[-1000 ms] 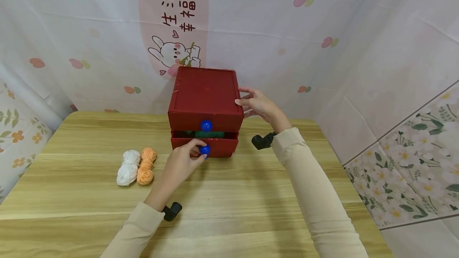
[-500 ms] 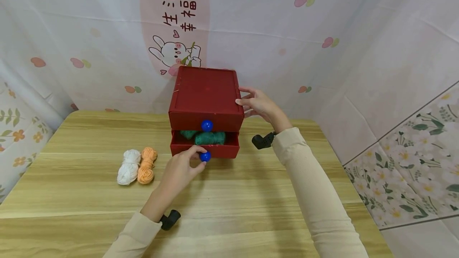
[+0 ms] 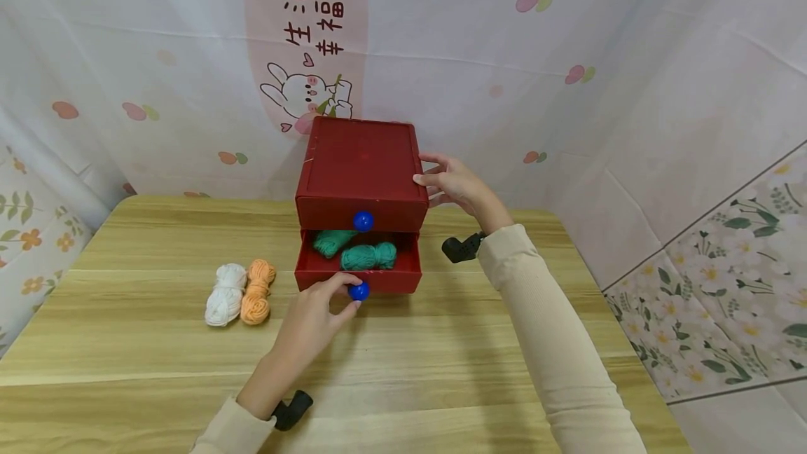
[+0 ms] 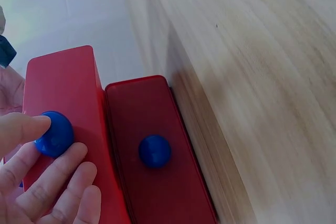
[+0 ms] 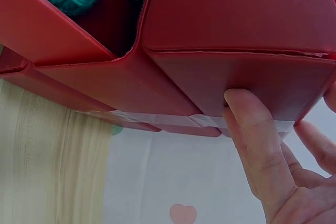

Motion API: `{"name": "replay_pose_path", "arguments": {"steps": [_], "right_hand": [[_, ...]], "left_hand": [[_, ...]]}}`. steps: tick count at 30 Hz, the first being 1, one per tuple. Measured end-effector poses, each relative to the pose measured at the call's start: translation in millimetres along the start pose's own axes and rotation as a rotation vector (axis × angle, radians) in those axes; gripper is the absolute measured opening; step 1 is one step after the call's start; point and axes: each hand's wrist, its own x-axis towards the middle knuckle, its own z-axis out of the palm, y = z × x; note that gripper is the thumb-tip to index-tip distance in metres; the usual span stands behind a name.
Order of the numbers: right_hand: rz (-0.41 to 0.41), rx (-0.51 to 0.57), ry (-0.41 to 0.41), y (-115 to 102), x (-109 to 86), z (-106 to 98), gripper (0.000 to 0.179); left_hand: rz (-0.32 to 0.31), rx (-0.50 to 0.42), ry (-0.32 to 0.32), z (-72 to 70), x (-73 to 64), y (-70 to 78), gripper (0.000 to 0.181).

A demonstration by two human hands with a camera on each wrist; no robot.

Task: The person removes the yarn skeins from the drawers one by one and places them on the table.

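One red drawer [image 3: 396, 283] now stands further out.

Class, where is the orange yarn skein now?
In the head view, the orange yarn skein lies on the wooden table, left of the red drawer unit, right of the white skein.

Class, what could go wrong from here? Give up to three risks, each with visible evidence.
1. The open drawer might drop out if pulled too far, spilling the two green yarn bundles inside.
2. The red chest could slide or tip if the right hand, touching its side, lets go.
3. The left hand pinches a round blue knob, so the fingers might slip off.
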Motion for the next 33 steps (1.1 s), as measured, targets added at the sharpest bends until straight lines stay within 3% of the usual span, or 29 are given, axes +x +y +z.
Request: {"name": "replay_pose_path", "arguments": {"steps": [33], "right_hand": [[0.007, -0.005, 0.009, -1, -2.1, 2, 0.062]], "left_hand": [[-0.067, 0.018, -0.024, -5.4, -36.8, 15.9, 0.028]]}}
